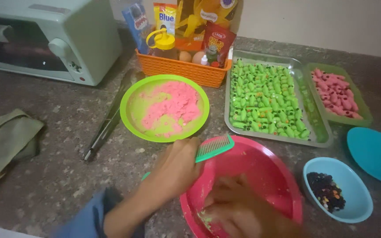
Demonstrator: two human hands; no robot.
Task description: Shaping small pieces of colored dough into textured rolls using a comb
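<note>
Holding a green plastic comb (214,147) in the left hand (173,172), fingers curled around its handle, teeth pointing up over the rim of the round pink plastic bowl (265,169). Pressing the right hand (239,207) down inside that bowl, on scraps of green dough (204,219) near the front wall; blurred, so impossible to tell whether those fingers are pinching or lying flat. Best done, judging from this: gathering the scraps into one small lump before lifting, keeping the comb level and close so the lump is travelling only a short way. Sitting behind the bowl, a lime-green round plate (131,119) of pink dough; to the right, a metal tray (318,132) of shaped green pieces and a small blue bowl (358,198) of dark bits.
</note>
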